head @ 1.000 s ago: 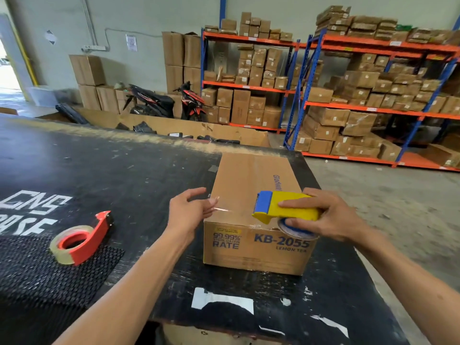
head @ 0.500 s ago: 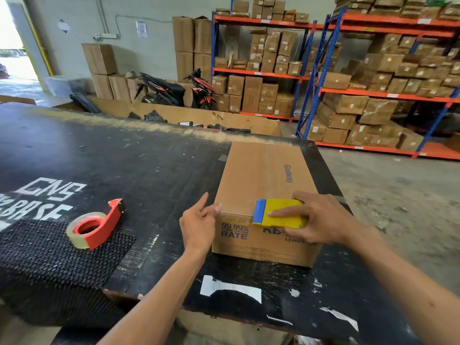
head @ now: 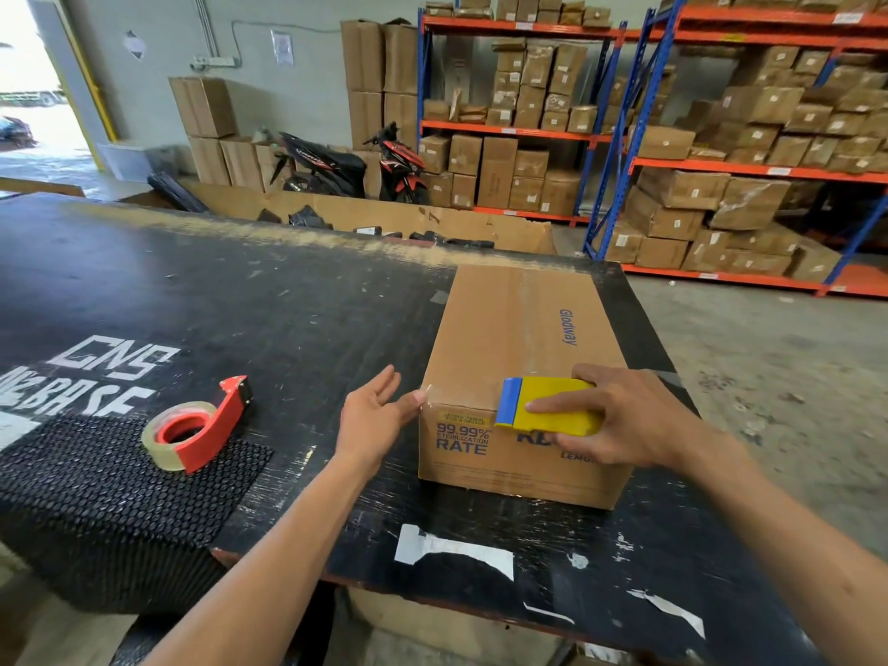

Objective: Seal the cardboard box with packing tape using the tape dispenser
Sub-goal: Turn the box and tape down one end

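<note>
A closed brown cardboard box (head: 514, 329) with blue print lies on the black table (head: 240, 305), a strip of clear tape running along its top seam. My right hand (head: 629, 420) grips a yellow and blue tape dispenser (head: 548, 406) held against the box's near top edge. My left hand (head: 375, 415) is at the box's near left corner, fingers spread, its thumb pressing a clear tape end onto that corner.
A second, red tape dispenser (head: 197, 427) with a clear roll rests on a black textured mat (head: 96, 502) at the left. White paper scraps (head: 451, 552) stick to the table's near edge. Shelves of cartons (head: 721, 137) and parked motorbikes (head: 346, 165) stand beyond.
My right hand has lowered the yellow dispenser from above the box onto its near edge. My left hand has moved onto the box's left corner. The view has tilted down slightly.
</note>
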A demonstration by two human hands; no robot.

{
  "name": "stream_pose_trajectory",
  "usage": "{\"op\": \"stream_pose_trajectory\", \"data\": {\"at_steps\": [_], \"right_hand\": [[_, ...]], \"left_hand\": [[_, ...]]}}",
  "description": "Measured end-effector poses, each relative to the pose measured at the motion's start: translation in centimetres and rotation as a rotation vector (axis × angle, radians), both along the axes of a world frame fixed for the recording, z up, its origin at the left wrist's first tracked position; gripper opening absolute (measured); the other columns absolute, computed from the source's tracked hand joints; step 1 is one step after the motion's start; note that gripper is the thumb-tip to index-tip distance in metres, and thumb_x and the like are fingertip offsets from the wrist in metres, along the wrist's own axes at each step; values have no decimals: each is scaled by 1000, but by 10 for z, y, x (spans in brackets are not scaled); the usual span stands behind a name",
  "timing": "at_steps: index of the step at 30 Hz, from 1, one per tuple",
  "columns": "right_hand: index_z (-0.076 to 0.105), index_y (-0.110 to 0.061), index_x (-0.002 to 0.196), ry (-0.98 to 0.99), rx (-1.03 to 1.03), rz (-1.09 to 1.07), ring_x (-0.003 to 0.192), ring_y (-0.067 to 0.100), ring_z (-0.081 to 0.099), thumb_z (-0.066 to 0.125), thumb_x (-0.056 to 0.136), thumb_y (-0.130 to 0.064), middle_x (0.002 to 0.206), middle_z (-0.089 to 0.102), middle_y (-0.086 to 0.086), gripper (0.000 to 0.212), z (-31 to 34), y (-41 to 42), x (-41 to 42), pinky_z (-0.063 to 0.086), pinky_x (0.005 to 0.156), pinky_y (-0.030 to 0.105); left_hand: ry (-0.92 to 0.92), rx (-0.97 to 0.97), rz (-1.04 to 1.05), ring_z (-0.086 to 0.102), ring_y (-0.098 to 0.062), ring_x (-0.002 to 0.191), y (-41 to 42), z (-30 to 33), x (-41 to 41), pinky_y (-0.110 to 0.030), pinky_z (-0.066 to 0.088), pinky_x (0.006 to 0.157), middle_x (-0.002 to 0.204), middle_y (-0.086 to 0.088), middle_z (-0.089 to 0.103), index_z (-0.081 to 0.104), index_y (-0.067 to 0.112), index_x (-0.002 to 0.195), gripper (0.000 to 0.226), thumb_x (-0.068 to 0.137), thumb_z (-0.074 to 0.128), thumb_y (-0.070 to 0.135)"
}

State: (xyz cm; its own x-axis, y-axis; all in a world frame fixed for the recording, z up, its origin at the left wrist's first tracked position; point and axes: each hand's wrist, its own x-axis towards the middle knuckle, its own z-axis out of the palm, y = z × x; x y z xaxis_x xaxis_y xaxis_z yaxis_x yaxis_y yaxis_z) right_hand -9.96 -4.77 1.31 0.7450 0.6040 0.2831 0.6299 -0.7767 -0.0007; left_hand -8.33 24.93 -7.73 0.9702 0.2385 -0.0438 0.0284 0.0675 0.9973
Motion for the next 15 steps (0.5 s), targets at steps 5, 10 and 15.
{"op": "stream_pose_trajectory", "data": {"at_steps": [5,10,15], "right_hand": [[66,-57,117,36,-22,-4,66,7,40,44,75,-76,80,46,-12,51,4,0,1,22,54,18],[69,-54,114,8,-2,15,62,7,37,50,76,-71,76,46,-11,46,3,0,3,26,53,23],[72,-51,111,0,0,15,58,15,50,51,76,-66,76,54,-6,44,-2,2,3,28,53,23]], "left_hand": [[-729,1110,55,45,-16,137,-9,6,10,-40,33,116,156,-9,40,43,12,150,51,100,52,20],[-884,1630,-426,14,-21,153,-24,18,42,-43,8,125,165,-6,20,22,13,157,55,107,22,37],[-692,1696,-644,13,-17,153,-23,-1,57,-36,10,125,166,-6,9,9,14,159,71,102,-1,55]]}}
